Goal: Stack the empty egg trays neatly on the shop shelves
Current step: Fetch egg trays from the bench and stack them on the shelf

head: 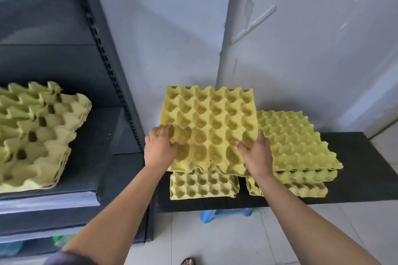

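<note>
Centre frame: left hand (160, 149) and right hand (258, 156) hold one yellow egg tray (210, 122) by its near corners, fingers (243, 146) curled into its cups, above the piles (295, 146) on the black desk (355, 168). Judged partly done: one stack (38, 135) sits on the shelf (94, 146) at left, and the desk piles remain. No readable labels or writing.

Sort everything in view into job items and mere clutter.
Job: lifted tray, pile beneath it, right pile, shelf stack, shelf.
Lying about: black bench, blue stool below it.
</note>
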